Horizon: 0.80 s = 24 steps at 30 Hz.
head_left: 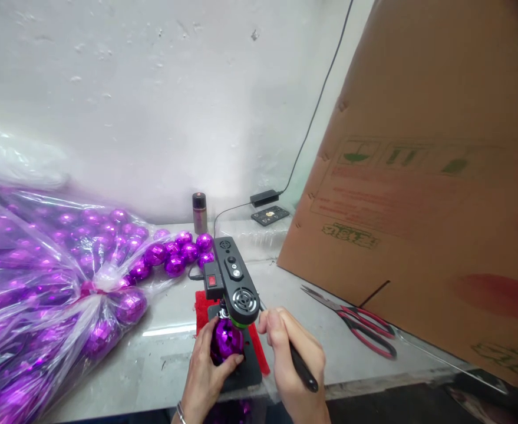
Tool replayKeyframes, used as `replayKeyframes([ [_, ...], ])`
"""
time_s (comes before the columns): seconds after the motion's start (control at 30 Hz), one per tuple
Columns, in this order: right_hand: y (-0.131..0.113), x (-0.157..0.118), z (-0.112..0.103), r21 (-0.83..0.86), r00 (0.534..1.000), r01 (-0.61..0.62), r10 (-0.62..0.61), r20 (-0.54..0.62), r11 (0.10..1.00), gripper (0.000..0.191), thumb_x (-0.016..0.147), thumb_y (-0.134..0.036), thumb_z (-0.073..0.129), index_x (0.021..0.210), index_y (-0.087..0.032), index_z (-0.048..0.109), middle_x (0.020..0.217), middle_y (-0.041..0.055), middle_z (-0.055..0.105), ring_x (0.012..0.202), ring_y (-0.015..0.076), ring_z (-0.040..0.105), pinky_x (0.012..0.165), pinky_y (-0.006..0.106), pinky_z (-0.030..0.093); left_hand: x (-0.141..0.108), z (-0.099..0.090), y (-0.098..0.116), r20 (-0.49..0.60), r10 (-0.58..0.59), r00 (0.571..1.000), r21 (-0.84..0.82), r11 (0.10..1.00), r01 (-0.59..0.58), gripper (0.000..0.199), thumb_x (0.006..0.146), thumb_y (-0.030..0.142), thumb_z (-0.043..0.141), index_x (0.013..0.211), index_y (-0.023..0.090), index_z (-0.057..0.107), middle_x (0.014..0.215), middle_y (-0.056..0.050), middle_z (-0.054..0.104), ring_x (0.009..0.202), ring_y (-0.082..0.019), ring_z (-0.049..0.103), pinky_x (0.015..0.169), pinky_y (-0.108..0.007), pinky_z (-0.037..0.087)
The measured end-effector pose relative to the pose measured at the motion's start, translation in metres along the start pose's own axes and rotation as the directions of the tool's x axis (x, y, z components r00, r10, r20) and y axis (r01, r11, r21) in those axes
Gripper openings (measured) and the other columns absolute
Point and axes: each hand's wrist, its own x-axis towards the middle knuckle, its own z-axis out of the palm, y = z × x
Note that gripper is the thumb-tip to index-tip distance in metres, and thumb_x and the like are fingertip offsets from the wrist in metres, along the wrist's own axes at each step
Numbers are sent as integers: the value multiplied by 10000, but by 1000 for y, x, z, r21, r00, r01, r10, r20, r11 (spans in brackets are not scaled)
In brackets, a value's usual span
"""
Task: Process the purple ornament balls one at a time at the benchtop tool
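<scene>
My left hand (205,366) is wrapped round a shiny purple faceted ball (227,341), thumb on its near side. The ball sits beneath the round front end of a black bench device (236,282) with grilles, buttons and a red switch. Beside that end, on the right, my right hand (296,359) is closed round a slim black-handled tool (303,371). A bit of its metal shaft shows by the device; its tip is hidden, so I cannot tell its kind. Red cloth (201,312) lies under the device's dark base.
A clear plastic bag (55,294) of purple balls fills the left, with loose balls (174,265) beside it. Behind stand a small bottle (200,213), a phone (270,215) and a power adapter (265,198). Red-black scissors (360,324) lie right, by a large cardboard box (409,235).
</scene>
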Motion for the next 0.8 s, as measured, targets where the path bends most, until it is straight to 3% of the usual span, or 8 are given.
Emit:
replayKeyframes([
  [0.2, -1, 0, 1, -2, 1000, 0, 0, 1, 1000, 336, 1076, -101, 437, 780, -229, 535, 650, -66, 544, 514, 65, 479, 517, 178, 398, 2, -17, -7, 42, -172, 984, -400, 900, 175, 966, 666, 621, 912, 1467, 167, 619, 1481, -190, 704, 1465, -416, 591, 1289, -555, 417],
  [0.33, -2, 1, 1, -9, 1000, -2, 2, -9, 1000, 344, 1075, -98, 438, 772, -225, 541, 644, -67, 534, 511, 62, 476, 515, 180, 392, 0, -28, -9, 109, -216, 970, -516, 822, 240, 902, 697, 685, 909, 1433, 216, 681, 1516, -162, 690, 1532, -404, 522, 1325, -542, 373],
  [0.47, -1, 0, 0, 2, 1000, -5, 5, 3, 1000, 340, 1080, -110, 428, 778, -225, 534, 645, -63, 531, 517, 65, 494, 523, 182, 403, 1, -23, -19, 85, -163, 983, -421, 888, 183, 905, 728, 642, 900, 1478, 206, 641, 1528, -157, 682, 1521, -399, 537, 1320, -544, 382],
  [0.6, 1, -3, 0, 12, 999, -30, 30, 13, 999, 353, 1100, -157, 425, 773, -223, 543, 643, -44, 542, 527, 84, 509, 527, 208, 410, 1, -15, -23, 4, -47, 999, -158, 986, 47, 882, 719, 564, 880, 1464, 164, 631, 1553, -194, 650, 1475, -415, 581, 1307, -586, 387],
  [0.7, 2, -3, 1, 10, 999, -29, 28, 18, 1000, 360, 1108, -171, 417, 772, -226, 534, 647, -40, 554, 530, 88, 520, 525, 211, 414, 1, -13, -20, -12, 84, 996, 17, 996, -84, 732, 768, 487, 819, 1418, 191, 658, 1518, -177, 675, 1457, -401, 599, 1279, -605, 421],
  [0.8, 2, -2, 1, 4, 1000, -10, 10, 15, 1000, 361, 1106, -158, 416, 770, -227, 527, 648, -48, 551, 519, 78, 512, 515, 200, 411, 1, -11, -18, -30, 137, 990, 98, 986, -134, 677, 781, 456, 785, 1399, 209, 658, 1496, -169, 684, 1447, -394, 609, 1261, -610, 443],
])
